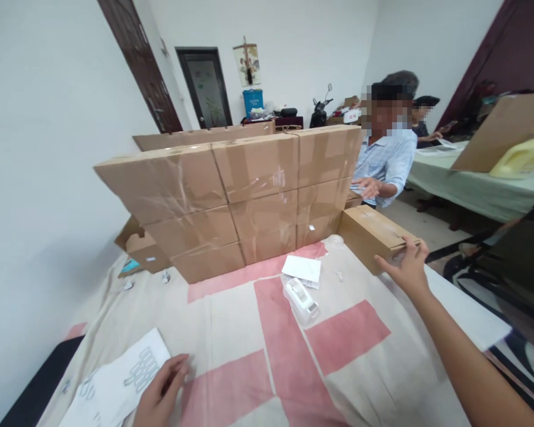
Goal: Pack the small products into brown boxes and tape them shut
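Note:
My right hand (404, 264) grips the near end of a closed brown cardboard box (368, 234), its thumb on the left side and its fingers over the far corner. This box lies at the table's right edge, by the end of a wall of stacked cardboard boxes (262, 207). Low on the left, my left hand (162, 391) is loosely curled with a gap between thumb and fingers, and I see nothing in it. Beside it lie white sheets (145, 362) printed with outlined shapes. A white tape dispenser (300, 301) rests mid-table against a small stack of white papers (302, 270).
A pink and cream cloth (231, 332) covers the table. An open carton (146, 249) stands at the left end of the stack. Behind the stack's right end is a person in a light blue shirt (385, 163). Another table (458, 184) holds a yellow jug (523, 155).

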Tool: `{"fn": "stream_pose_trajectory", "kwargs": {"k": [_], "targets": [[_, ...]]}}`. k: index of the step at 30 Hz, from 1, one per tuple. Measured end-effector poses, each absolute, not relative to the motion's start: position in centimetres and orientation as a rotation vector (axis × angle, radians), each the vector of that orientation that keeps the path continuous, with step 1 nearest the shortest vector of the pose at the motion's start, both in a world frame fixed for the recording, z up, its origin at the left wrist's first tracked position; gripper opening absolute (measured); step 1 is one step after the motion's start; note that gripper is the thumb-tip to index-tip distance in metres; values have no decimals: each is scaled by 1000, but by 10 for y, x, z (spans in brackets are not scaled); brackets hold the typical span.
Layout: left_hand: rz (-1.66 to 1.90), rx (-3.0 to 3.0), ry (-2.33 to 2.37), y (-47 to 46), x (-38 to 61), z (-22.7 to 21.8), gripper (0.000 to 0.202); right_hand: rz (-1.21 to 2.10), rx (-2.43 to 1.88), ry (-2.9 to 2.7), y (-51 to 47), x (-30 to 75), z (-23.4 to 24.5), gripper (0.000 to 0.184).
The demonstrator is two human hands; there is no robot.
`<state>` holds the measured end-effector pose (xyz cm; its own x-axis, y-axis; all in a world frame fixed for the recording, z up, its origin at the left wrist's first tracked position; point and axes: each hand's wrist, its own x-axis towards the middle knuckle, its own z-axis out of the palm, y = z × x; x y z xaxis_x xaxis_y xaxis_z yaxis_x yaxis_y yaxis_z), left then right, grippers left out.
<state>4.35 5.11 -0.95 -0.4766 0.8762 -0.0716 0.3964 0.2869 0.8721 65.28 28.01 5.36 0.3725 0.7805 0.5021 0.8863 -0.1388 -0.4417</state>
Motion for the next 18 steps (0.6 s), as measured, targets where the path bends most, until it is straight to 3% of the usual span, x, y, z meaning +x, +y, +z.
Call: {"fn": "stream_pose_trajectory", "kwargs": {"k": [5,10,16,18], "targets": [[1146,1195,1779,66,7,28,58,-74,-2114,-1338,299,681,68,110],[1439,999,1714,99,-54,64,44,-611,-1837,-1379,303,593,108,103],[1629,568,1736,174,-134,72,26,-419,-876,-2266,283,291,153,52],[1647,447,1682,192,-160,78,21,-287,-637,-2467,272,197,152,45]]}}
